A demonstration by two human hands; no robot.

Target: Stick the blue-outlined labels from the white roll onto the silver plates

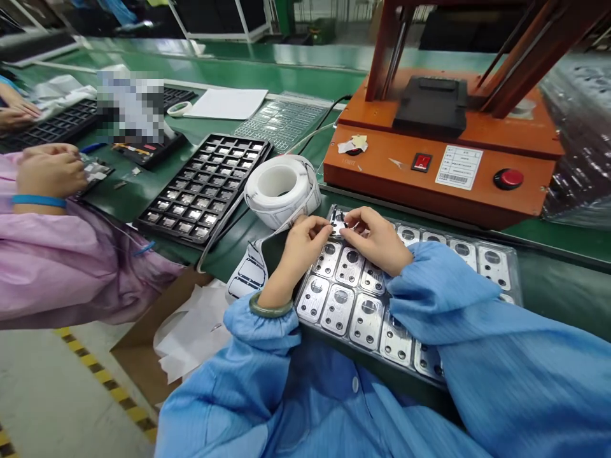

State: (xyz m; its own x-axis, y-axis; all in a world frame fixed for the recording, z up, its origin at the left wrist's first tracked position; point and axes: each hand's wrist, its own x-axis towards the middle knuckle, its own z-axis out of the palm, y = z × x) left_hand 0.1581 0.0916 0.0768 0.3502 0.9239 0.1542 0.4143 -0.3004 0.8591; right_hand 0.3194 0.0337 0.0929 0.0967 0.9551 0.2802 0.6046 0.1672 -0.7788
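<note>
My left hand (305, 245) and my right hand (377, 238) meet over the far left corner of a clear plastic tray (515, 267). Between their pinched fingertips is a thin black adhesive strip (333, 215), partly hidden by the fingers. Beneath it lies a silver metal plate (338, 226) in its pocket. Several like plates, such as a near one (338, 310), fill the tray, each with a round mark and small dark holes. Left of my left hand stands a roll of white label tape (286, 187), its loose end (248, 270) carrying black outlined shapes.
Behind the tray stands an orange press machine (382, 162) with a red button (508, 179). A black compartment tray (205, 191) of small metal parts lies to the left. At far left, a co-worker's hands (50, 172) show. A cardboard box (138, 346) with paper stands below the bench edge.
</note>
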